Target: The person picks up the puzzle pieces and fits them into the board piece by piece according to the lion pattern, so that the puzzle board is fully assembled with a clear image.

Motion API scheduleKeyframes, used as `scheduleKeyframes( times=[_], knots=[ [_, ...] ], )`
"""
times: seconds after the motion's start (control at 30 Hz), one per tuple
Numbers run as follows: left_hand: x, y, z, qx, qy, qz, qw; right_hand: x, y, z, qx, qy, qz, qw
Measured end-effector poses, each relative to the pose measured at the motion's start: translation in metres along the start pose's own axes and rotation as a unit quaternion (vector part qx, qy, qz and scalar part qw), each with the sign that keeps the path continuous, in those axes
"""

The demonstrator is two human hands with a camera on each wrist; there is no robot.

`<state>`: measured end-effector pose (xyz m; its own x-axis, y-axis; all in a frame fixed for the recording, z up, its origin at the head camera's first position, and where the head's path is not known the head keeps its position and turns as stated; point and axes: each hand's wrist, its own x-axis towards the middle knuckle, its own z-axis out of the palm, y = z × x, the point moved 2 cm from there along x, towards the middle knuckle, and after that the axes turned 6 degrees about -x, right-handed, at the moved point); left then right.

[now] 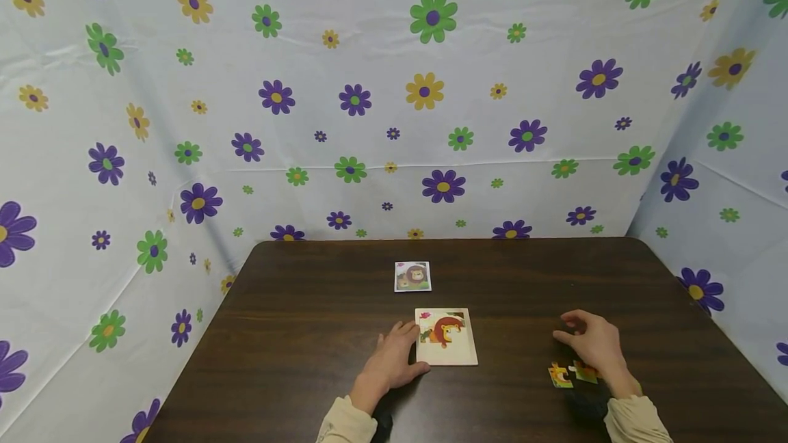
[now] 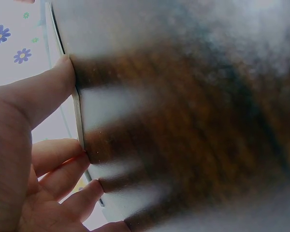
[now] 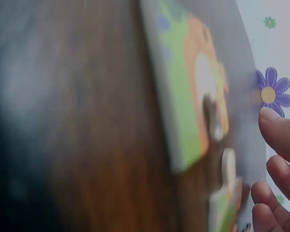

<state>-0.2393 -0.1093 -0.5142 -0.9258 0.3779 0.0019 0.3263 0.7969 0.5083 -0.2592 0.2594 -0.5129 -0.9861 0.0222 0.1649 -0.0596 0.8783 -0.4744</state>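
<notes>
A square wooden puzzle board (image 1: 460, 353) lies on the table with part of a lion picture fitted in it. My left hand (image 1: 392, 359) rests at its left side, thumb at the near corner and fingertips along the edge. In the left wrist view, the fingers and thumb (image 2: 48, 89) touch the tabletop and the thin board edge. My right hand (image 1: 592, 342) hovers to the right, fingers loosely bent, nothing between them. Just below it lie a yellow-and-green puzzle piece (image 1: 559, 376) and a second piece (image 1: 585, 372), partly covered by the hand. In the right wrist view, a lion piece (image 3: 195, 87) looms close.
A small picture card (image 1: 412, 277) of lions lies beyond the board on the dark wooden table (image 1: 295, 333). A flower-patterned sheet (image 1: 382, 122) hangs behind and at both sides of the table.
</notes>
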Motion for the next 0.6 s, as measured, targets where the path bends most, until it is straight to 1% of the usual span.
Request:
scheduleKeyframes(
  times=[0.17,0.4,0.5,0.6],
  knots=[
    [0.000,-0.001,0.001,-0.003,-0.002,-0.001,1.0000,-0.003,0.009,-0.002,-0.014,0.000,0.011,0.9998],
    [-0.001,0.000,0.000,-0.004,0.002,0.004,1.0000,-0.005,0.020,-0.012,-0.027,0.022,0.009,0.9994],
    [-0.001,0.000,0.000,-0.003,0.002,0.004,1.0000,-0.005,0.027,-0.019,-0.037,0.016,0.018,0.9990],
    [-0.002,0.000,0.000,-0.004,0.000,0.003,1.0000,-0.005,0.035,-0.026,-0.052,0.000,0.034,0.9981]
  ],
)
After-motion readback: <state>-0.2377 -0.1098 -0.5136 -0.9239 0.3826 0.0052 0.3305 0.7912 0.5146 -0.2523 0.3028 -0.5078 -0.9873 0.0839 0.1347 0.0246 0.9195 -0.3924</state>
